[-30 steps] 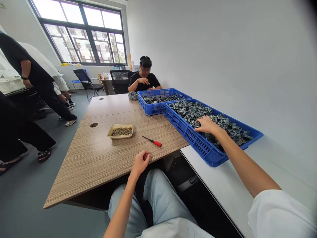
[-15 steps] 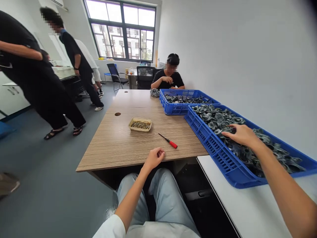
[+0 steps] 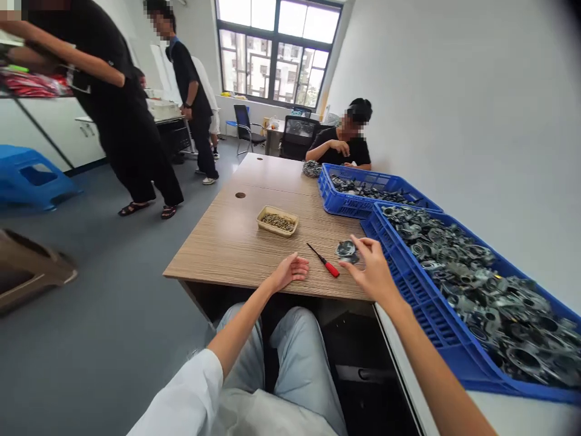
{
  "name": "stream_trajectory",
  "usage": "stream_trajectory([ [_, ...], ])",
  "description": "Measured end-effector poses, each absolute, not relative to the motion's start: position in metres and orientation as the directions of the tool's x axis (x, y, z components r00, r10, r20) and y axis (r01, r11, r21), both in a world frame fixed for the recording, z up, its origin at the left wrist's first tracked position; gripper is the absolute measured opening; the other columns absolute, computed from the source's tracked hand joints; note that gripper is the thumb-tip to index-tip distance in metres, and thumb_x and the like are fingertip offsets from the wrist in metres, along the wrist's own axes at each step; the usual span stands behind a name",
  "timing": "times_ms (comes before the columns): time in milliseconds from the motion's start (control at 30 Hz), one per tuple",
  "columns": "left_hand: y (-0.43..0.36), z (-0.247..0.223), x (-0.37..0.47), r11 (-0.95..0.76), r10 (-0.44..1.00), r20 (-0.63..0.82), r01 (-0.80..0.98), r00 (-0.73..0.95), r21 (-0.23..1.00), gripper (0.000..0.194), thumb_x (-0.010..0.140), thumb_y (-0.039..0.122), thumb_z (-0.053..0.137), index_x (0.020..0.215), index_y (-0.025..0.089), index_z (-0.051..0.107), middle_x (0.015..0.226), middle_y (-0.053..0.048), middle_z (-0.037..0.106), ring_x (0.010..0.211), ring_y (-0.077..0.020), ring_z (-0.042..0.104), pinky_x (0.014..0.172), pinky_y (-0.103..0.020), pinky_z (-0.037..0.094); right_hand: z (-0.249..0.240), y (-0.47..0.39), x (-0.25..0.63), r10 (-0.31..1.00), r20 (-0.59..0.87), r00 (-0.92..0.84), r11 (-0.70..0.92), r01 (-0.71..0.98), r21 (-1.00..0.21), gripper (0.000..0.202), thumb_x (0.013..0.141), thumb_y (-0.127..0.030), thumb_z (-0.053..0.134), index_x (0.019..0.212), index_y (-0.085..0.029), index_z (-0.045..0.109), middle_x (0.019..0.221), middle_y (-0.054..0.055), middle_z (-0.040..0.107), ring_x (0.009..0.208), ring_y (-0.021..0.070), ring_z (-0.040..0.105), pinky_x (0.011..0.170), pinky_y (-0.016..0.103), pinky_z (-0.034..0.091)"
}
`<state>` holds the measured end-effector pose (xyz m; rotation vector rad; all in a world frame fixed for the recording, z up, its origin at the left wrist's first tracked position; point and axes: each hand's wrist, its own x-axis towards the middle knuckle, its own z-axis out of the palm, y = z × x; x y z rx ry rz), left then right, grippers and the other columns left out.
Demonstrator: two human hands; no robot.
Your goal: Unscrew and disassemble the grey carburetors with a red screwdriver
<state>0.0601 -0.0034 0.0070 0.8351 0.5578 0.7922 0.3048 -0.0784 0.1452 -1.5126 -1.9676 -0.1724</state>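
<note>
Between the thumb and fingers of my right hand (image 3: 373, 270) is a grey metal ring-shaped part (image 3: 346, 250), held over the table just right of the screwdriver. My left hand (image 3: 290, 270) hovers at the table's front edge, palm turned inward, fingers apart from the thumb and holding nothing. A screwdriver (image 3: 330, 267) with a red handle and dark shaft lies between my two hands. Beyond my left hand stands a cream tray (image 3: 278, 231) of small brass-coloured screws. The near blue crate (image 3: 431, 303), heaped with similar grey metal parts (image 3: 490, 284), is to the right of my right hand.
A second blue crate (image 3: 347, 206) of parts stands farther back on the wooden table (image 3: 222, 242). Across the table a seated person (image 3: 340, 145) works beside a pile of parts (image 3: 311, 169). Two people stand at left, near a blue stool (image 3: 36, 175) and a brown stool (image 3: 36, 272).
My right hand has come out of the near crate with a metal part and moved left over the table. My left hand has opened. The view has turned left.
</note>
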Motion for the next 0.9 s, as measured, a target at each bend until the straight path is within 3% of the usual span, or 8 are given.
stream_trajectory([
  [133,0.0,0.02,0.042,0.659,0.632,-0.15,-0.425,0.76,0.62,0.078,0.092,0.083,0.05,0.116,0.012,0.071,0.111,-0.019,0.077,0.1,-0.0283,0.076,0.096,-0.045,0.056,0.096,-0.059,0.239,0.825,0.548,-0.139,0.418,0.803,-0.425,0.065,0.095,-0.046,0.069,0.153,-0.02,0.057,0.128,0.016,0.053,0.121,0.0334,0.061,0.108,0.054,0.053],
  [267,-0.009,0.025,0.034,0.638,0.679,-0.049,-0.556,0.732,0.533,0.08,0.097,0.08,0.045,0.128,0.01,0.068,0.117,-0.022,0.077,0.106,-0.0291,0.076,0.102,-0.045,0.053,0.066,-0.05,0.191,0.863,0.503,-0.037,0.389,0.684,-0.617,0.068,0.092,-0.051,0.072,0.152,-0.023,0.058,0.128,0.014,0.052,0.123,0.0334,0.06,0.109,0.055,0.054],
  [367,-0.02,0.022,0.035,0.536,0.774,-0.035,-0.625,0.632,0.567,0.064,0.095,0.068,0.064,0.128,0.013,0.069,0.12,-0.018,0.077,0.109,-0.0269,0.075,0.104,-0.04,0.052,0.05,-0.048,0.174,0.898,0.426,0.108,0.329,0.479,-0.814,0.077,0.088,-0.056,0.076,0.154,-0.025,0.053,0.132,0.014,0.049,0.128,0.0333,0.059,0.111,0.052,0.055],
  [467,-0.03,0.016,0.038,0.438,0.844,-0.036,-0.65,0.535,0.622,0.059,0.082,0.061,0.085,0.114,0.014,0.073,0.114,-0.014,0.077,0.103,-0.0239,0.074,0.1,-0.037,0.054,0.042,-0.05,0.171,0.941,0.288,0.176,0.25,0.207,-0.946,0.087,0.084,-0.056,0.08,0.158,-0.027,0.045,0.135,0.013,0.049,0.132,0.0327,0.06,0.114,0.05,0.053],
  [533,-0.031,0.013,0.04,0.382,0.873,-0.022,-0.654,0.488,0.653,0.063,0.073,0.061,0.091,0.11,0.014,0.072,0.115,-0.013,0.076,0.102,-0.0222,0.073,0.098,-0.036,0.055,0.04,-0.05,0.174,0.966,0.205,0.158,0.19,0.103,-0.976,0.091,0.081,-0.054,0.084,0.159,-0.028,0.044,0.134,0.012,0.054,0.134,0.033,0.06,0.117,0.051,0.05],
  [700,0.001,0.013,0.034,0.293,0.876,0.026,-0.575,0.482,0.764,0.077,0.067,0.059,0.096,0.125,0.017,0.068,0.127,-0.014,0.07,0.109,-0.0228,0.069,0.096,-0.036,0.058,0.037,-0.027,0.188,0.988,0.108,0.112,0.109,0.001,-0.994,0.087,0.079,-0.05,0.086,0.155,-0.029,0.049,0.138,0.011,0.06,0.138,0.0329,0.059,0.12,0.051,0.048],
  [900,0.059,0.022,0.01,0.131,0.847,0.057,-0.311,0.529,0.941,0.077,0.066,0.042,0.1,0.131,0.018,0.066,0.128,-0.012,0.069,0.096,-0.018,0.071,0.084,-0.028,0.058,0.034,0.014,0.196,0.998,0.062,0.023,0.062,-0.024,-0.998,0.079,0.081,-0.048,0.086,0.151,-0.031,0.054,0.15,0.011,0.059,0.143,0.0308,0.056,0.117,0.046,0.051],
])
